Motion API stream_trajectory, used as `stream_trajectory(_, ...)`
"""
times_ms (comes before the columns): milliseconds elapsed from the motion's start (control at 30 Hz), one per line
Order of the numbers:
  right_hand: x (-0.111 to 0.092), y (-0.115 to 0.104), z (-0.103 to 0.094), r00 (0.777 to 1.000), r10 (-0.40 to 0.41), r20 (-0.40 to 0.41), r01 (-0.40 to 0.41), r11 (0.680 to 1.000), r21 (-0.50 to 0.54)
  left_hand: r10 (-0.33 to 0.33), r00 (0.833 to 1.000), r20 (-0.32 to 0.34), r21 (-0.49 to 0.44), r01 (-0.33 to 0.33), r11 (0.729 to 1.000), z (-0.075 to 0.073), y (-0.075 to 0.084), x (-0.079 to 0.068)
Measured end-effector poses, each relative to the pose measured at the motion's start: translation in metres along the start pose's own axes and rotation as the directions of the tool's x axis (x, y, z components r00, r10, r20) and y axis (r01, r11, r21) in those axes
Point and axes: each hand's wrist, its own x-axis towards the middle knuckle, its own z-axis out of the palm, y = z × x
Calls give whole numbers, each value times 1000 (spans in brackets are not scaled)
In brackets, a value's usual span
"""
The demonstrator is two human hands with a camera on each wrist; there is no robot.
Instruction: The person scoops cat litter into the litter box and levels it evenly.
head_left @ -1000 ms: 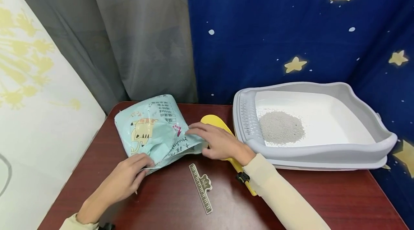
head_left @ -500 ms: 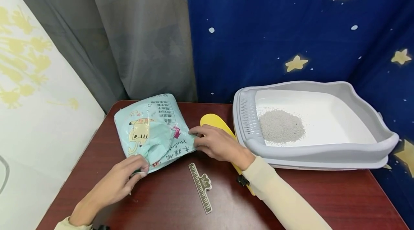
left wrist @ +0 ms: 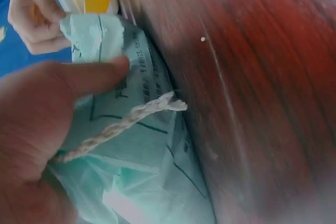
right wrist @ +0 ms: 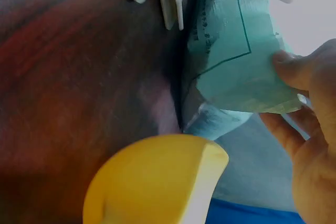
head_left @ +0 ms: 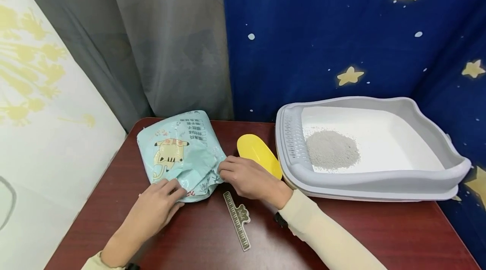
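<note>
A light blue plastic bag [head_left: 201, 143] with a cartoon cat lies on the table, its near edge folded and crumpled. My left hand [head_left: 157, 206] grips that edge at the left, thumb pressed on the plastic in the left wrist view; a braided cord [left wrist: 121, 127] sticks out beside it. At the right end, my right hand [head_left: 250, 179] pinches the corner between thumb and fingers, as the right wrist view shows. Just in front lies a long clip [head_left: 237, 221] with piano-key stripes. Behind my right hand is a yellow scoop [head_left: 258, 152], its handle hidden by the arm.
A grey and white litter box [head_left: 372, 179] stands at the right, with a heap of grey litter [head_left: 332, 149] at its left end. The dark red table [head_left: 379, 228] meets a white wall [head_left: 49, 135] at the left; curtains [head_left: 319, 50] hang behind.
The bag's open near edge has been folded over and drawn in. My right hand has shifted slightly left and down with its corner; my left hand has moved slightly right along the edge.
</note>
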Motion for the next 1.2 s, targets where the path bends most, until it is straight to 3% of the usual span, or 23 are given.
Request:
stream_trajectory(100, -2, 4, -3, 999, 22, 37, -20, 999, -30, -7, 999, -34, -1, 7, 1000, 3, 0, -1)
stream_trajectory(200, -3, 8, -7, 997, 39, 60, -36, 998, -47, -31, 998, -58, -70, 27, 997, 4, -2, -4)
stream_trajectory(333, -6, 11, -12, 991, 97, 89, -99, 995, 18, -37, 998, -50, -165, 29, 986, 3, -6, -7)
stream_trajectory(467, -9, 10, -14, 962, 208, 178, -235, 962, 142, -27, 999, -41, -204, 18, 979, 0, -10, -5)
stream_trajectory(567, -6, 10, -11, 934, 246, 260, -293, 943, 160, -28, 999, -34, -209, 20, 978, -1, -12, -5)
stream_trajectory(733, 1, 10, -3, 929, 182, 322, -218, 973, 79, -34, 999, -38, -213, 25, 977, 3, -11, -7)
stream_trajectory(933, 1, 10, -1, 944, 134, 300, -150, 988, 30, -59, 998, -37, -218, 50, 975, 3, -7, -8)
stream_trajectory(1200, -6, 17, -4, 952, 138, 274, -176, 977, 119, -98, 995, -18, -237, 91, 967, -2, -5, -7)
